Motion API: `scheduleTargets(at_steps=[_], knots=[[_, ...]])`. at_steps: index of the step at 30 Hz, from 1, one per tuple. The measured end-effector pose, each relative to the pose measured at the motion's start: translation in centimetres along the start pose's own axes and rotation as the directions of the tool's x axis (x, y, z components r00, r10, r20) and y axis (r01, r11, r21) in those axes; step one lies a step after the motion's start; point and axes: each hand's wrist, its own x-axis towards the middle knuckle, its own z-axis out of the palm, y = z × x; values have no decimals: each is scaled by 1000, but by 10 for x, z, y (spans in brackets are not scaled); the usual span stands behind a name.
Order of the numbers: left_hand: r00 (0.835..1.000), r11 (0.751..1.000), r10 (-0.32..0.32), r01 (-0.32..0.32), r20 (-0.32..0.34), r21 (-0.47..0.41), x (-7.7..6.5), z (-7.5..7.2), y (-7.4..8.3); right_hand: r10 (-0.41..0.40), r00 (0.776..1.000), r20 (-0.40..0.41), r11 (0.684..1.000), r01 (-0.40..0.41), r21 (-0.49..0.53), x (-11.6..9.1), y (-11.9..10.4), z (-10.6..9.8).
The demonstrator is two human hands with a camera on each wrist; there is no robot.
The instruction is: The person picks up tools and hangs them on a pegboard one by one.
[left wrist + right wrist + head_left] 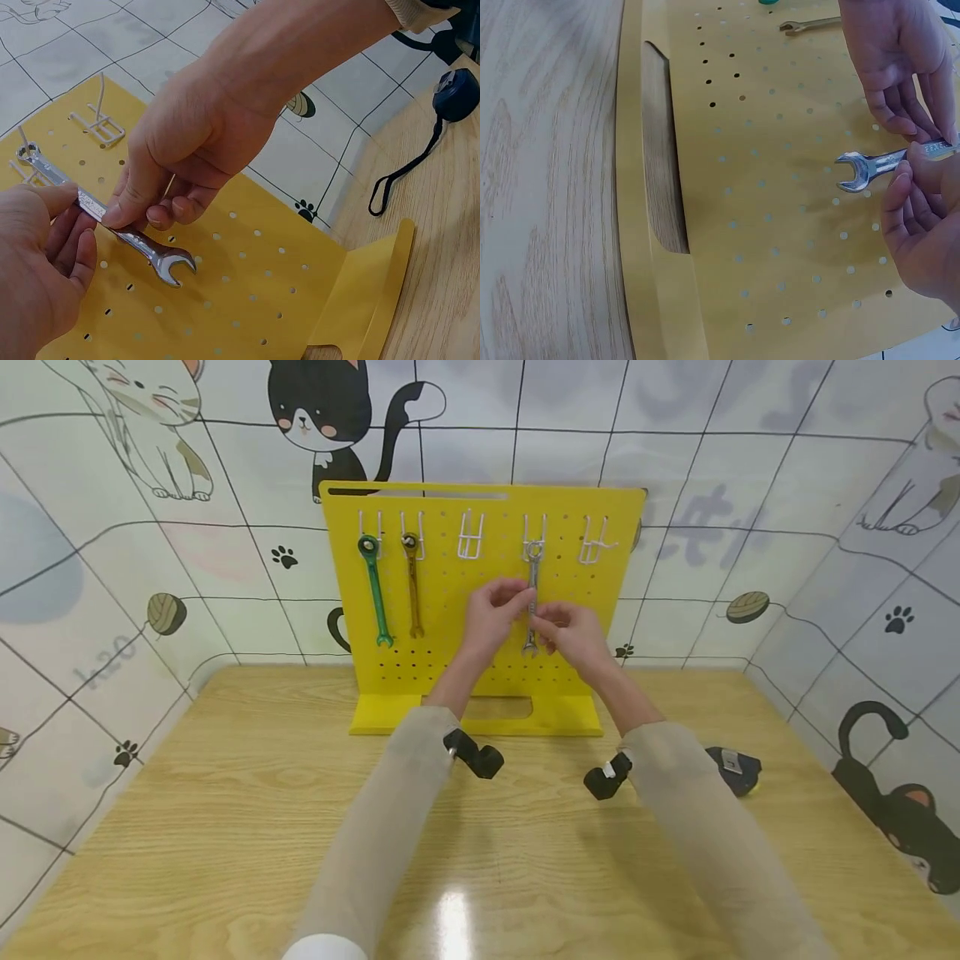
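Observation:
A silver combination wrench (532, 572) hangs upright before the yellow pegboard (450, 668), its ring end at a white wire hook (535, 522). My left hand (491, 616) pinches the shank from the left, near its middle. Slightly lower, my right hand (574, 635) pinches the same shank from the right. In the left wrist view the ring end (28, 154) meets a hook prong, and the open jaw end points away from the hook. The right wrist view shows the open end of the wrench (856, 171) standing off the board; its ring end is out of frame there.
A green wrench (377, 593) and a gold wrench (413, 589) hang on hooks to the left. Other white hooks (471, 537) (592, 542) hold no wrench. A dark tape measure (737, 770) with a strap lies on the wooden table (225, 827), by the right sleeve.

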Motion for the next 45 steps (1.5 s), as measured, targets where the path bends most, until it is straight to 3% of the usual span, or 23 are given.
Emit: scheduleTargets(at_steps=[14,21,30,45], knots=[[999,999,-33,33,-17,16,-2,-1,-6,15,1000,8,999,-15,40,0,5,1],[998,998,-63,64,5,-22,-8,-4,-11,-43,999,-1,999,43,-24,-9,12,-1],[998,999,-45,44,-39,-22,-15,-9,-11,-109,993,54,990,114,-89,-27,12,-9],[999,998,-51,52,6,-44,-34,-12,-3,-193,975,110,968,208,-144,-57,15,-33]])
